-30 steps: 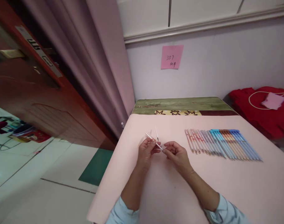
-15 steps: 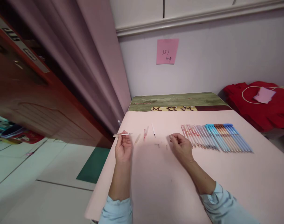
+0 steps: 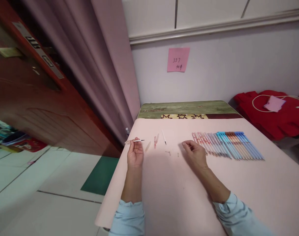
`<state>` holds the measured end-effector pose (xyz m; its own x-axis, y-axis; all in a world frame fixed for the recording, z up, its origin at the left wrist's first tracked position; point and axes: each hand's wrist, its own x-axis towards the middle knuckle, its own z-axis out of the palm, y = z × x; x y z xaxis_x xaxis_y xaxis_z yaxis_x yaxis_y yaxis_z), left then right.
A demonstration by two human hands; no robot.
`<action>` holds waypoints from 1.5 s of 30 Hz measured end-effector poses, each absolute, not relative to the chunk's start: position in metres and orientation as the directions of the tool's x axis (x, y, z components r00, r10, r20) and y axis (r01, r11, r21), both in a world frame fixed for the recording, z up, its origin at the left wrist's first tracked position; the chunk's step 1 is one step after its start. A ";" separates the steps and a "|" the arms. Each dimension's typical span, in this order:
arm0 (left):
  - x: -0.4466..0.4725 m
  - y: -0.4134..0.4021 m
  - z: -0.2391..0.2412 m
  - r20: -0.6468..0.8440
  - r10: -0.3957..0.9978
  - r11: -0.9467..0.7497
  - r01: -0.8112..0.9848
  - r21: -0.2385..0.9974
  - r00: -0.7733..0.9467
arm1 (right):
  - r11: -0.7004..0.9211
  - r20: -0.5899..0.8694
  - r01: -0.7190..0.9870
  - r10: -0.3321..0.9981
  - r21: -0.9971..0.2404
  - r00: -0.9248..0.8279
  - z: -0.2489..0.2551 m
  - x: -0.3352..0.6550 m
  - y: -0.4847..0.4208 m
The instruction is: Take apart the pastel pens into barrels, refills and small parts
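Between the thumb and fingers of my left hand (image 3: 136, 153) is a white pen refill (image 3: 139, 140) with a dark tip pointing right; its other end looks translucent. My right hand (image 3: 195, 152) hovers over the table, thumb and fingertips pinched together; what they hold, if anything, is too small to make out. Between the hands lie a second white refill (image 3: 164, 137) with a dark tip, a pinkish clear pen part (image 3: 155, 142) and a pale slim pen piece (image 3: 148, 146). Closer to me are a tiny spring-like piece (image 3: 168, 152) and another tiny piece (image 3: 178, 154).
A row of pens (image 3: 228, 146) in pink, grey, blue and brown lies right of my right hand. The pale pink table cover (image 3: 169, 196) ends at the left beside a curtain (image 3: 115, 65) and a wooden door (image 3: 41, 108). Red cloth (image 3: 269, 121) sits at the far right.
The view has shifted slightly, so the scene sits a little further right and lower. Both hands keep much the same pose, and the left still holds the refill.
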<state>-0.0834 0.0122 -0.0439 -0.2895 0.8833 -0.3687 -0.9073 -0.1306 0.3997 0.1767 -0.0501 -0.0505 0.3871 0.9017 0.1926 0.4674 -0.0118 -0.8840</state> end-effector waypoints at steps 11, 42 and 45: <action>-0.084 0.009 -0.044 -0.317 0.914 -0.144 -0.932 0.332 -0.254 | 0.016 0.139 0.720 0.984 -0.693 0.112 -0.033 0.136 -0.032; -0.086 0.005 -0.045 -0.302 0.937 -0.080 -0.949 0.305 -0.176 | 0.214 0.242 0.908 0.961 -0.361 -0.130 -0.025 0.090 0.002; -0.079 0.006 -0.043 -0.318 0.937 -0.015 -0.923 0.385 -0.147 | -0.074 0.102 0.722 0.975 -0.688 0.197 -0.024 0.121 0.009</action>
<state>-0.0793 0.0061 -0.0427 -0.1474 0.9366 -0.3180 -0.9228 -0.0145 0.3850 0.1212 0.0092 -0.0242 0.1969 0.9751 0.1017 0.7217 -0.0740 -0.6882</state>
